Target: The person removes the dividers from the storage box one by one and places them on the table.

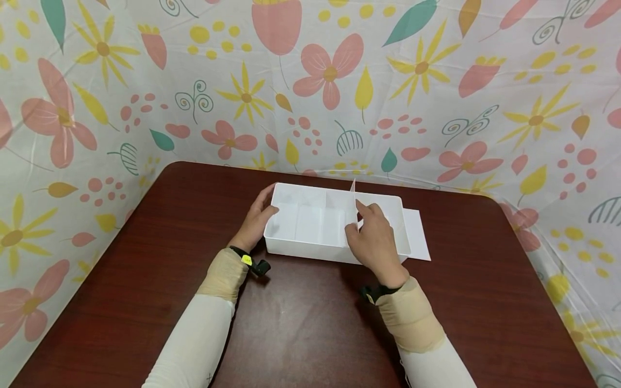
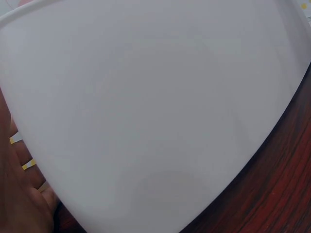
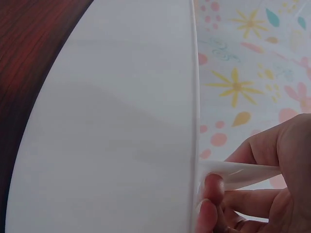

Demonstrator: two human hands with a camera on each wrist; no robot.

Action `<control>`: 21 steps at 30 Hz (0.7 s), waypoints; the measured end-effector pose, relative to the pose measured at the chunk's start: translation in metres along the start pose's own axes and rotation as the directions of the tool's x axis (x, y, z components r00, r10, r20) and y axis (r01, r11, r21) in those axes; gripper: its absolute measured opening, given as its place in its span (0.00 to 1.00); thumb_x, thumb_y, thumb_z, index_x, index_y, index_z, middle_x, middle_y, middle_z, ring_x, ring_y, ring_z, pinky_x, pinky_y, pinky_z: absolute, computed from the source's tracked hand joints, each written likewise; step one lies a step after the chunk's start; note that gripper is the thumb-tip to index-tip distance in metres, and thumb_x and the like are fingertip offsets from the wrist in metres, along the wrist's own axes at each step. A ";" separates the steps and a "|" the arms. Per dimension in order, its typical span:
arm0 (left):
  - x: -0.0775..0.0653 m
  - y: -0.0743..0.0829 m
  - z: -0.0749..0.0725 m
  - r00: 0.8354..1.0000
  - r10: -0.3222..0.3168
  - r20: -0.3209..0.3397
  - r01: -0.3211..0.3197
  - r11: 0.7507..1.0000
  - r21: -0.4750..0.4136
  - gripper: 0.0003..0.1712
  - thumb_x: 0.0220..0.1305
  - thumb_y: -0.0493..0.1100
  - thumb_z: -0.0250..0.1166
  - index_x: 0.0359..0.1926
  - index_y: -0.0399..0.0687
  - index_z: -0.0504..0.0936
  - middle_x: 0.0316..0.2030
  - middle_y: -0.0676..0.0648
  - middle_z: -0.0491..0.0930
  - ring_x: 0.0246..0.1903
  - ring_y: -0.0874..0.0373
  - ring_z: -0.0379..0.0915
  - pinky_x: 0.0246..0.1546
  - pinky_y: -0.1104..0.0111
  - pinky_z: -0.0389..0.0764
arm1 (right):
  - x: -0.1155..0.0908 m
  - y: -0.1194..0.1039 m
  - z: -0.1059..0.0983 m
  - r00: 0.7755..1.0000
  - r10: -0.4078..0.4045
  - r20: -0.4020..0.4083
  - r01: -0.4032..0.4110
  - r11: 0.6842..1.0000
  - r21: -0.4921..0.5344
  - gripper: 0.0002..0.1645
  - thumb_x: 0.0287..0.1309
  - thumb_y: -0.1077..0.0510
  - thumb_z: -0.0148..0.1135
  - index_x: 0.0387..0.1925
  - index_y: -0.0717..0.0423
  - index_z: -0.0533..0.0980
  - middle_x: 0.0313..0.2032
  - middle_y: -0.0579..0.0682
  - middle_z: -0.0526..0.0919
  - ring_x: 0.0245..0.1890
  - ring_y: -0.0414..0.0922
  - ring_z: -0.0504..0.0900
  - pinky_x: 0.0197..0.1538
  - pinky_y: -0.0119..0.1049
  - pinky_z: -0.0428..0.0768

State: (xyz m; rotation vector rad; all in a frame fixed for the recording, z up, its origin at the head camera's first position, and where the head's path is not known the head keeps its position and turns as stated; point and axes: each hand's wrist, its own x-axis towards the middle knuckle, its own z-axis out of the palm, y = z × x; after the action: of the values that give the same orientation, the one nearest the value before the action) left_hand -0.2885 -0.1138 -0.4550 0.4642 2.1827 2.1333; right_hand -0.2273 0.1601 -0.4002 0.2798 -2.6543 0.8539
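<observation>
A long white plastic storage box [image 1: 293,247] with thin upright partitions stands on the table, its open side up. My left hand [image 1: 255,220] grips its left end, thumb at the rim and fingers along the outer wall. In the left wrist view, the outside of the box [image 2: 155,97] fills most of the picture. My right hand [image 1: 374,237] reaches over the front edge and pinches a thin white divider [image 3: 243,172] between thumb and fingers. This divider leans, with one corner poking above the back rim.
A flat white panel [image 1: 419,234] sticks out from beneath the right end of the box. The dark red-brown wooden table [image 1: 291,323] carries everything. A flower-printed curtain [image 1: 310,81] hangs close behind the table and down its sides.
</observation>
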 end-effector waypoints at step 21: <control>0.001 -0.001 0.000 1.000 0.002 -0.004 -0.002 1.000 -0.009 0.35 0.68 0.35 0.49 0.75 0.46 0.52 0.70 0.44 0.55 0.64 0.57 0.52 0.62 0.48 0.58 | 0.003 -0.003 -0.018 0.998 0.013 -0.055 -0.009 0.997 0.076 0.31 0.54 0.63 0.51 0.63 0.64 0.70 0.38 0.56 0.76 0.25 0.44 0.72 0.23 0.40 0.70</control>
State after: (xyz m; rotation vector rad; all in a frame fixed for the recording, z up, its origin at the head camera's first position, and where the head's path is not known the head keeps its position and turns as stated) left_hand -0.2893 -0.1134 -0.4555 0.4628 2.1743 2.1463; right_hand -0.2243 0.1682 -0.3841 0.2565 -2.5779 0.9536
